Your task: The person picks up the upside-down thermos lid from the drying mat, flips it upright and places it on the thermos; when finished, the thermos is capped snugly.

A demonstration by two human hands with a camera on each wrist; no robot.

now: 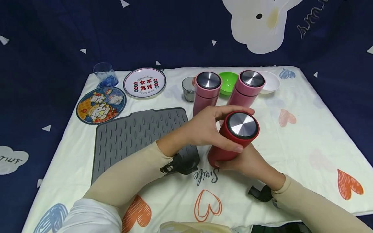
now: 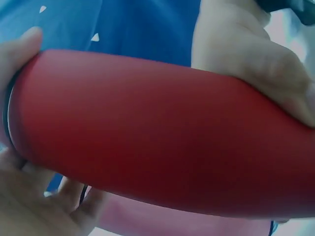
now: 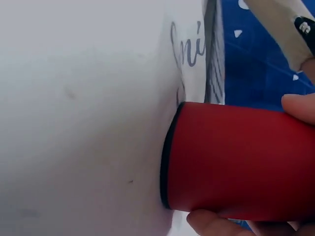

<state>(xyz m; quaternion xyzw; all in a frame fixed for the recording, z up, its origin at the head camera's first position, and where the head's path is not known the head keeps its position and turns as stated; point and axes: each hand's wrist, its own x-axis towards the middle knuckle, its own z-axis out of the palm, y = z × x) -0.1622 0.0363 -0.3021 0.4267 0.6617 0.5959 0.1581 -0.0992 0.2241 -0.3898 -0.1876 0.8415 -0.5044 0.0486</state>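
A red flask (image 1: 230, 142) with a steel lid (image 1: 243, 125) stands tilted on the cloth (image 1: 306, 136) in front of me. My left hand (image 1: 211, 129) grips its top, fingers and thumb curled round the lid's rim. My right hand (image 1: 250, 163) holds the lower body from behind. In the left wrist view the red flask (image 2: 162, 132) fills the frame, with the right hand (image 2: 251, 54) on it. In the right wrist view the red flask (image 3: 241, 162) has its base on the white cloth (image 3: 83, 113).
Two pink flasks (image 1: 206, 90) (image 1: 247, 87) stand behind, with a small glass (image 1: 188, 88), a green bowl (image 1: 228, 81) and a white bowl (image 1: 269, 81). A grey ribbed mat (image 1: 137, 136) lies at left. Two round plates (image 1: 144, 82) (image 1: 100, 105) and a blue glass (image 1: 105, 73) sit far left.
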